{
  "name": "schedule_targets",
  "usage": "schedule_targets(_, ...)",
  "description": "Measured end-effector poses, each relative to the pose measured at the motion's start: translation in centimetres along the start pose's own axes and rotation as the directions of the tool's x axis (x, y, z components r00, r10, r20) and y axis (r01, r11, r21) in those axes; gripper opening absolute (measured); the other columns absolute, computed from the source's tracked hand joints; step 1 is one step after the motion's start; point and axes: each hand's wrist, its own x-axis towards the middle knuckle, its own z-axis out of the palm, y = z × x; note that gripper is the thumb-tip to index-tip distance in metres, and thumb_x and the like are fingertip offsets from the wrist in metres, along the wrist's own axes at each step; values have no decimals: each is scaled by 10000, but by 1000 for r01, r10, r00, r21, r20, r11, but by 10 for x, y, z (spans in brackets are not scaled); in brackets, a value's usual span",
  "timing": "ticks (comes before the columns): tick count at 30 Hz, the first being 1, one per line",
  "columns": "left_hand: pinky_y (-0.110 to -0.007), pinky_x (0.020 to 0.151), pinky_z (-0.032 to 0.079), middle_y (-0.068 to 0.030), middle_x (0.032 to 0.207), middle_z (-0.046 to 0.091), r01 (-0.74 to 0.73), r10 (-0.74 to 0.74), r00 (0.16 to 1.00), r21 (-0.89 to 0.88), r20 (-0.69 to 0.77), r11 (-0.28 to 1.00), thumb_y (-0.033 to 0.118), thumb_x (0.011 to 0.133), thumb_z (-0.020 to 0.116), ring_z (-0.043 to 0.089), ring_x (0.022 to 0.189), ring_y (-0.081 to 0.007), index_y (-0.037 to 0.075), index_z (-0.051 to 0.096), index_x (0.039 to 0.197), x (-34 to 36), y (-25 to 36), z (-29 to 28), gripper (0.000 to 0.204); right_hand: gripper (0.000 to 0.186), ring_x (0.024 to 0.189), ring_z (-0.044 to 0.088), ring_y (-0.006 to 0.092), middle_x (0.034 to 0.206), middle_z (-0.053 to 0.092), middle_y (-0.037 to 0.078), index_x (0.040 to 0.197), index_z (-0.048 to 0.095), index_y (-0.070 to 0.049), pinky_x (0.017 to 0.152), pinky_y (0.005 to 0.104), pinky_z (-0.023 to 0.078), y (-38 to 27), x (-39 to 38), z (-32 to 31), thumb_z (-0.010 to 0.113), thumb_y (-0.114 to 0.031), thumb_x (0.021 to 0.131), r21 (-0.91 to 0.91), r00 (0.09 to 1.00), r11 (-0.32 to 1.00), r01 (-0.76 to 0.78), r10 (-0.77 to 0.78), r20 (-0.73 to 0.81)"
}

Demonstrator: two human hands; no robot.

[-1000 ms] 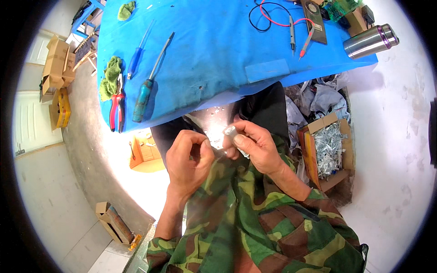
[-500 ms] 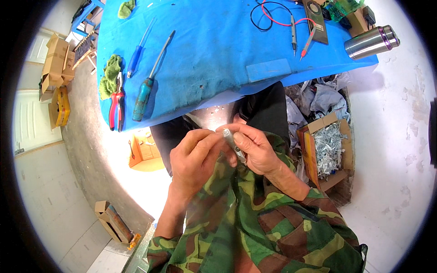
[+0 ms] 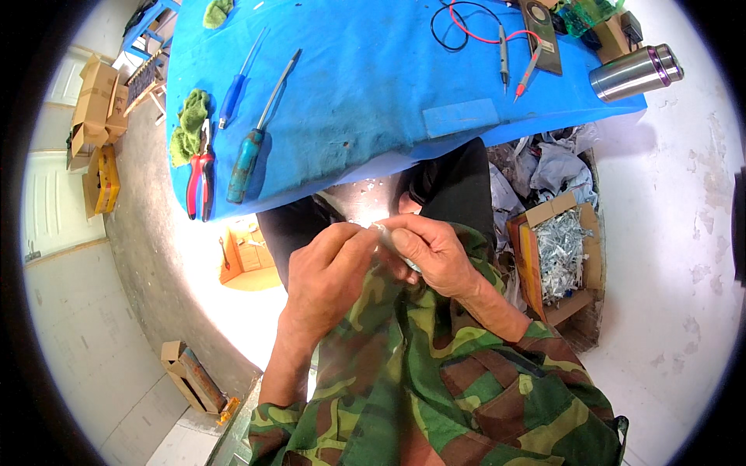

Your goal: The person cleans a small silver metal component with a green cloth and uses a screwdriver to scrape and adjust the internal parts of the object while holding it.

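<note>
Two hands: meeting close to the body, over the lap, well short of the table edge
Left hand: curling nearly shut; its fingertips are pinching at the near-left end of a small silvery part
Right hand: closing over the same part from the right; fingers are wrapping most of it, so only the left tip is showing
Part: lying between the two hands, touching both; its long axis seems to be running left to right and slightly downward, though the fingers are hiding too much to be sure; the right hand is covering more of it, the left is only reaching its exposed end
Sleeves: camouflage jacket is filling the near foreground under both forearms
Box: sitting open on the floor to the person's right, near the right elbow, holding a heap of small silvery pieces
Table: lying beyond the hands, draped in blue
Pliers: red-handled, resting at the table's near-left corner beside a green cloth
Screwdrivers: teal-handled one lying just right of the pliers; blue one lying farther back
Probes: lying at the far right with red and black leads
Flask: steel, lying on its side at the far-right corner
</note>
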Motion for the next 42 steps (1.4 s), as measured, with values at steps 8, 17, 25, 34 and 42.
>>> schedule_targets(8,-379,604,549,-91,898,657,-12,3,995,91,98,996,-49,847,757,698,746,-267,33,710,1061,-1,-1,-2,234,296,665,594,40,919,723,7,1321,685,-5,536,213,459,-2,0,-1,586,-190,1112,-48,999,998,-36,37,11)
schedule_targets(17,-357,544,492,-49,807,573,-102,100,995,222,24,970,5,794,758,638,666,-224,72,655,969,-5,-12,10,214,308,884,682,128,1031,758,115,1281,688,65,784,290,545,-1,1,10,668,-123,1038,-286,996,956,60,-76,-45)
schedule_targets(25,-367,511,460,-56,792,547,-36,43,997,111,-60,993,-4,764,767,615,631,-240,76,620,970,-10,-13,22,265,294,877,745,302,1036,745,228,1252,702,58,776,361,567,-5,-1,10,689,-88,997,-523,954,820,231,-297,-43)
schedule_targets(34,-376,522,488,-57,806,563,-48,44,999,128,27,991,24,802,773,631,634,-252,80,645,972,-9,-14,18,220,276,877,740,352,1011,740,245,1218,705,57,772,401,564,-11,-3,9,697,-93,986,-575,948,781,243,-317,-30)
schedule_targets(42,-393,575,535,-55,877,635,11,-13,994,14,109,1000,54,860,792,687,720,-268,98,718,1078,-9,-20,4,235,282,894,743,351,1030,741,254,1216,703,71,791,397,568,-10,3,5,696,-102,992,-541,976,822,176,-217,-12)
